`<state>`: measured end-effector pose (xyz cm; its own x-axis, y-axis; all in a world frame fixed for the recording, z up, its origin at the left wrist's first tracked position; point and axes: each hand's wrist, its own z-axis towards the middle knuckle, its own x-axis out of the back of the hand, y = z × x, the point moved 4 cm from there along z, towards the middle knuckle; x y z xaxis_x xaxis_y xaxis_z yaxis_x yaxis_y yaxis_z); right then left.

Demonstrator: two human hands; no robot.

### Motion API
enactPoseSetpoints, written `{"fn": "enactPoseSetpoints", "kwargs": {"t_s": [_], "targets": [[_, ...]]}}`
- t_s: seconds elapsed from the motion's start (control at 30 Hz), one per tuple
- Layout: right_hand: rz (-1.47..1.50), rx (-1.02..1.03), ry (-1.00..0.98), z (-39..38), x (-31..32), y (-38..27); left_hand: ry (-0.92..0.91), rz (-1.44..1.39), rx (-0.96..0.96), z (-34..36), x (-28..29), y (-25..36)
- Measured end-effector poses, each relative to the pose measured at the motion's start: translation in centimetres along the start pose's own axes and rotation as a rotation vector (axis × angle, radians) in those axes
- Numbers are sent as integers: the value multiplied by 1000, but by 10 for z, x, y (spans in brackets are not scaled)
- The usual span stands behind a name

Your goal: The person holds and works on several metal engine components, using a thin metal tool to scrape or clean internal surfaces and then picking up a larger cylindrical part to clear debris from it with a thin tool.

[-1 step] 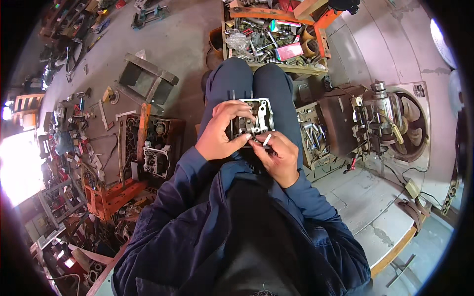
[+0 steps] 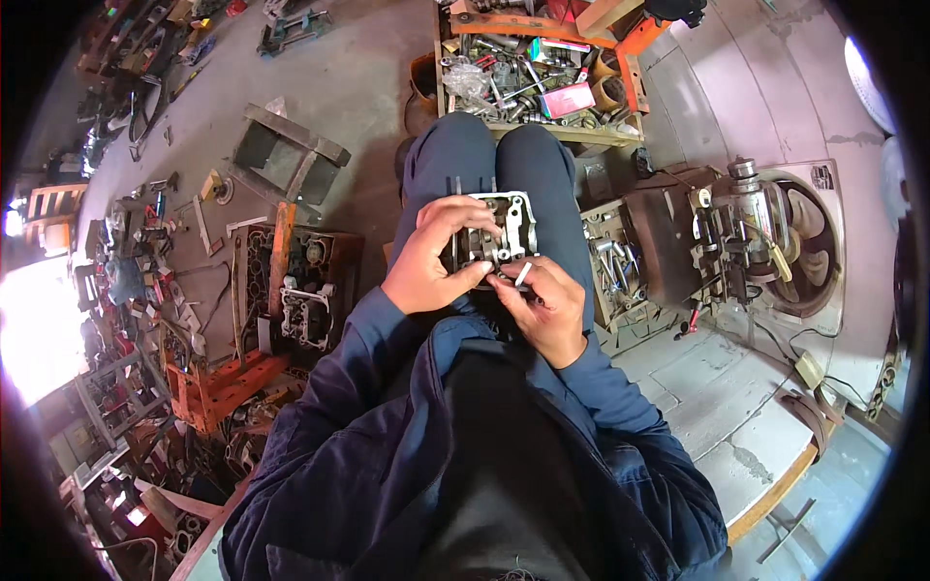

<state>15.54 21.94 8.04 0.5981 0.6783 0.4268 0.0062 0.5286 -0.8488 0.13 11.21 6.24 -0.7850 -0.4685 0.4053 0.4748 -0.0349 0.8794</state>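
Observation:
A grey metal engine part (image 2: 502,225) with round openings rests on my lap, on dark blue trousers. My left hand (image 2: 431,263) grips its left side, thumb along the near edge and fingers curled over the top. My right hand (image 2: 550,305) is at the part's near right corner. It pinches a small pale piece (image 2: 523,274) between thumb and forefinger, against the part's lower edge. Both sleeves are dark blue.
A wooden crate of tools and bolts (image 2: 528,82) stands past my knees. A tray of metal pieces (image 2: 615,266) sits at my right. Beyond the tray is a machine with a fan wheel (image 2: 775,242). Left on the floor lie an engine casing (image 2: 305,295) and an orange stand (image 2: 228,382).

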Motion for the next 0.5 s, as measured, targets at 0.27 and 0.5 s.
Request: {"fn": "enactPoseSetpoints", "kwargs": {"t_s": [0.27, 0.5], "targets": [[20, -119, 20, -3, -5, 4, -5, -22, -20, 0, 1, -4], [-29, 45, 33, 2, -1, 0, -10, 32, 2, 2, 0, -1]]}}
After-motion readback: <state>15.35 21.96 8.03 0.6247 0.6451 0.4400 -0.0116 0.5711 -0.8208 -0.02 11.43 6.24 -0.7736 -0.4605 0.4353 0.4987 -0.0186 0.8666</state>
